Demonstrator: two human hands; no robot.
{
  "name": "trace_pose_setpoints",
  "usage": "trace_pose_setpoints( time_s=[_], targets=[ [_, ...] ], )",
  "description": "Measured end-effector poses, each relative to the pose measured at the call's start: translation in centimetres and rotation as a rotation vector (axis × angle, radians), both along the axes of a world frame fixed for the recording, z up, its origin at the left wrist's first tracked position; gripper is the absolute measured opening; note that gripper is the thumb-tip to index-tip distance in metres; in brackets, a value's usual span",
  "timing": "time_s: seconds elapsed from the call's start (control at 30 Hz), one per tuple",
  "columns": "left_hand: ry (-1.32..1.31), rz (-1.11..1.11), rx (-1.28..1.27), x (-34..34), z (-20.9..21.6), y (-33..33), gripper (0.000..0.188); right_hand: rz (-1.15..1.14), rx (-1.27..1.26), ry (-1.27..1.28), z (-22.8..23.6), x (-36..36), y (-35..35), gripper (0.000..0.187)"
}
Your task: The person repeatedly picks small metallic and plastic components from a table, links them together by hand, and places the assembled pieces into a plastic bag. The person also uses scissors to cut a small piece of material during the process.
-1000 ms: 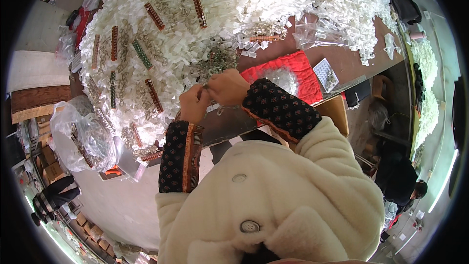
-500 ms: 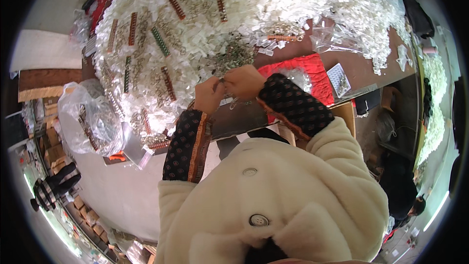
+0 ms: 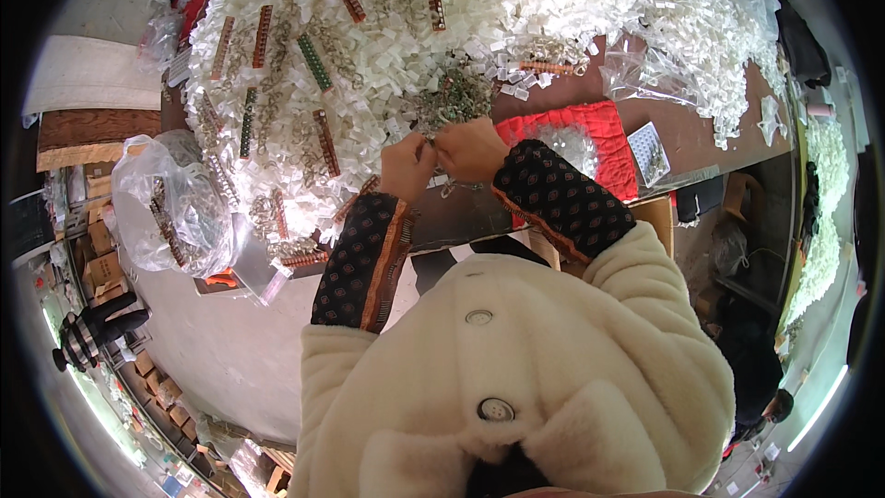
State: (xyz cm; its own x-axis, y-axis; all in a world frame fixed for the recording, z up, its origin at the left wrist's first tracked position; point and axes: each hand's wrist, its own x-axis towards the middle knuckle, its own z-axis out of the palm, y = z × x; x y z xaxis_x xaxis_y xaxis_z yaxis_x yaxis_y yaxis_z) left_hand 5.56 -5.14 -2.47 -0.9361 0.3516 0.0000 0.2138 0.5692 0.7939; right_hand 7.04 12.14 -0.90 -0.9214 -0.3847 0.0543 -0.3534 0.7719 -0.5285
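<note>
My left hand and my right hand meet above the near edge of the table, fingertips pinched close together. Whatever sits between them is too small and too covered to name. A tangled heap of small metal pieces lies just beyond my fingers. Around and behind it spreads a large pile of clear-white plastic pieces. To the right of my right hand, a red cloth carries a batch of clear pieces. Beneath my right hand hangs a small shiny bit I cannot make out.
Red-brown strips and green strips rest on the pile, with metal chains or rings beside some. A clear plastic bag stands at the left edge. A small white tray lies right of the cloth. Another person is at far right.
The whole view has shifted slightly to the right. My hands stay together at the same spot by the metal heap, with only small finger movement.
</note>
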Motion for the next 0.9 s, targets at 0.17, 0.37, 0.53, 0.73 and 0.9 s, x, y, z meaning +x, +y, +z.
trace_pose_setpoints(
  time_s=[0.17, 0.37, 0.53, 0.73, 0.9],
  targets=[
    [-0.162, -0.065, 0.036, -0.3, -0.3, -1.7, 0.019, -0.129, -0.073, -0.063, -0.8, -1.0, 0.9, 0.028],
    [-0.375, -0.786, -0.754, 8.8, -0.7, -11.1, 0.03, -0.549, 0.109, 0.027, -3.4, -3.6, 9.4, 0.022],
    [-0.73, -0.672, -0.95, 15.3, -1.2, -15.5, 0.034, -0.492, 0.354, 0.275, -6.5, -4.7, 12.9, 0.027],
    [-0.48, -0.382, -0.618, 15.1, -2.0, -13.0, 0.033, -0.406, 0.539, 0.39, -8.9, -5.9, 14.5, 0.027],
    [-0.422, -0.297, -0.406, 13.2, 0.2, -9.9, 0.029, -0.491, 0.428, 0.324, -5.4, -5.5, 17.5, 0.026]
  ],
)
